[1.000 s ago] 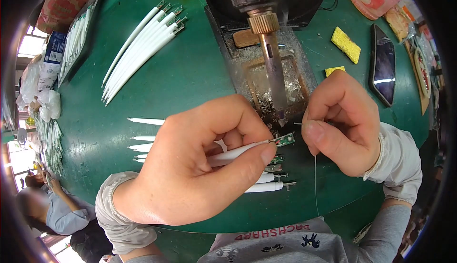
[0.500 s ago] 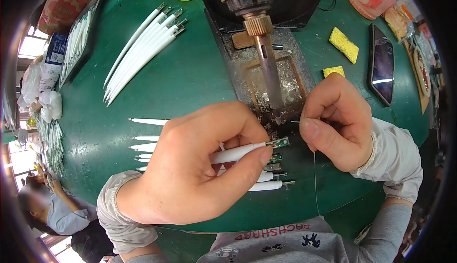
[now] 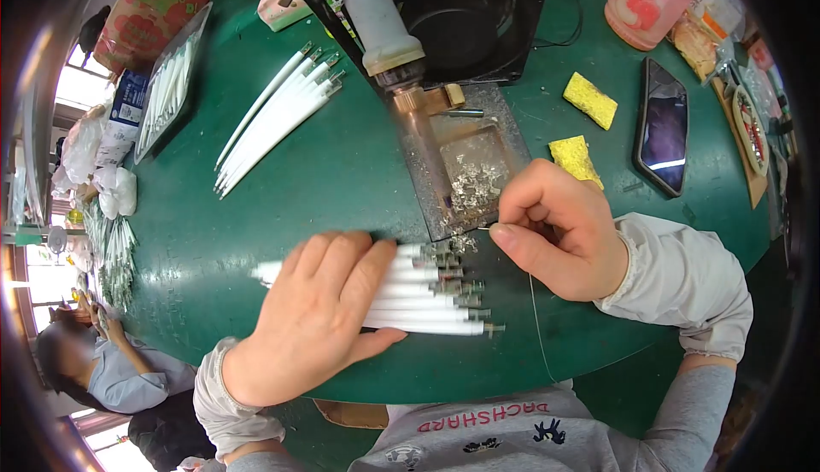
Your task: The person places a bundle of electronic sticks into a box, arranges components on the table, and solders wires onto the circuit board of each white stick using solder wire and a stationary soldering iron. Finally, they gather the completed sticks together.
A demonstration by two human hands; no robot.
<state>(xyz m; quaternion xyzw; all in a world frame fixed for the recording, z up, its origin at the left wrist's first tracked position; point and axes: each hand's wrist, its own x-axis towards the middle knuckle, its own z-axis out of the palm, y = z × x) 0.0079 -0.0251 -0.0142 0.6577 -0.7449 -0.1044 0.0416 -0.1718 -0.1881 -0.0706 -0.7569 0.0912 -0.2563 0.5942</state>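
Observation:
My left hand [image 3: 320, 310] lies palm down, fingers spread, over a row of white pen-shaped tubes [image 3: 427, 314] on the green table. Small circuit-board tips [image 3: 461, 288] stick out at the tubes' right ends. My right hand [image 3: 564, 237] is pinched on a thin wire [image 3: 537, 322], whose short end points left from the fingertips and whose long part hangs down toward the table's edge. Left of that hand, the soldering iron [image 3: 424, 152] slants down over a metal tray [image 3: 521, 143] holding solder bits.
More white tubes [image 3: 278, 117] lie fanned at the upper left, near a filled clear tray [image 3: 175, 83]. Two yellow sponges [image 3: 589, 100], a phone [image 3: 664, 126] and a pink tub [image 3: 649, 2] are on the right. Another person [image 3: 128, 369] sits at the far left.
My left hand has let go of the tube it held and moved down-left, opening over the row. My right hand has moved slightly left and down, wire still pinched. The view has shifted.

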